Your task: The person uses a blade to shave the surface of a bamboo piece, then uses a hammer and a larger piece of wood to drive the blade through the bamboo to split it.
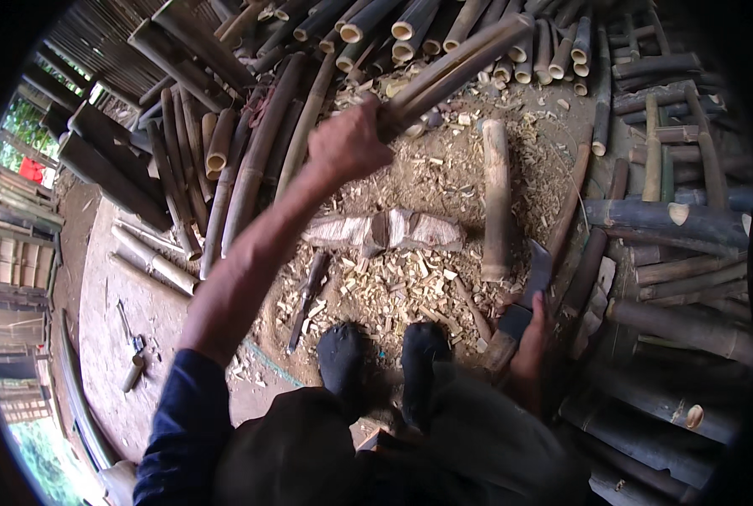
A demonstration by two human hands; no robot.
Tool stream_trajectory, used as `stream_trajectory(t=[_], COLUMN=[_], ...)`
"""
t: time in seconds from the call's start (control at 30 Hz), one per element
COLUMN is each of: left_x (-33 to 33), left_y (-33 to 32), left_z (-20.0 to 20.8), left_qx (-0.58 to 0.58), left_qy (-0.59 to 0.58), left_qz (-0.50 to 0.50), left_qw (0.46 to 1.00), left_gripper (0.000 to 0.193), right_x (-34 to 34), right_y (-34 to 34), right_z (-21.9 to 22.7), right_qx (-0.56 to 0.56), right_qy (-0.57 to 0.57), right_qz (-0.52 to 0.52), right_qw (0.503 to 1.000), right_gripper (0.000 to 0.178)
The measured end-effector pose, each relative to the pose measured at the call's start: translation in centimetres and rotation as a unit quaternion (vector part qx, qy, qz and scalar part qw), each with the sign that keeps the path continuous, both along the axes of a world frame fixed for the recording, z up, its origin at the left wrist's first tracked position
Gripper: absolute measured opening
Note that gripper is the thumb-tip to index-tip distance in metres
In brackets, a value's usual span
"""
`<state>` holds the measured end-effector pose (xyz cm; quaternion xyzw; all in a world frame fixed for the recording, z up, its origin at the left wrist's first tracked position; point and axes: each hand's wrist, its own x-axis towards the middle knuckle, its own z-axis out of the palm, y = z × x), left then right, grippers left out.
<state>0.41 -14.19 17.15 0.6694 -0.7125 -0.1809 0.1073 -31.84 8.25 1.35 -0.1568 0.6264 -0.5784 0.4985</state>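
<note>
My left hand (347, 145) is closed round one end of a dark bamboo length (452, 72). The piece slants up to the right, with a long pale slot cut along it. Low on the right, my right hand (531, 350) grips a machete; its wide dark blade (540, 271) points upward, and a wooden handle part (501, 347) shows below a dark collar. Between the hands lies a wooden chopping block (427, 230), its top hacked pale with a notch in the middle. A short thick bamboo piece (495, 202) lies just right of the block.
Wood chips (393, 287) cover the ground around my dark-covered feet (341, 358). A narrow dark tool (309, 299) lies near them. Bamboo poles (263, 152) lean at the left, with cut bamboo stacked behind and at right (672, 219). Small tools (134, 358) rest on a pale slab.
</note>
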Motion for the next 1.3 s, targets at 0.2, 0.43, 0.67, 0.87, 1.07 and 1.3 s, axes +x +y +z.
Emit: stream_trajectory(t=[0.2, 0.43, 0.67, 0.87, 1.07, 1.3], left_x=[7.5, 5.6, 2.1, 2.6, 1.7, 1.1], left_y=[-4.5, 5.7, 14.1, 23.0, 23.8, 24.6], left_z=[-4.9, -17.5, -19.9, -23.6, -21.6, -22.5], left_qx=[-0.217, -0.215, -0.151, 0.098, 0.233, 0.248], left_qy=[-0.028, -0.361, -0.183, 0.396, 0.521, 0.482], left_qz=[-0.129, -0.42, -0.305, 0.111, 0.079, 0.107], left_qw=[0.967, 0.804, 0.922, 0.906, 0.817, 0.834], left_gripper=[0.039, 0.014, 0.053, 0.057, 0.042, 0.05], right_x=[-6.9, -1.6, 5.5, 11.0, 12.7, 12.8], right_y=[3.4, 4.0, 1.9, 0.3, 1.3, 2.9], right_z=[-4.3, 2.8, 3.0, 3.4, 3.0, 3.0], right_qx=[0.063, 0.072, 0.025, 0.053, 0.062, 0.097], right_qy=[-0.121, -0.02, -0.082, -0.099, -0.027, -0.048], right_qz=[-0.052, 0.047, 0.205, 0.35, 0.434, 0.452], right_qw=[0.989, 0.996, 0.975, 0.93, 0.899, 0.886], right_gripper=[0.025, 0.023, 0.04, 0.036, 0.034, 0.033])
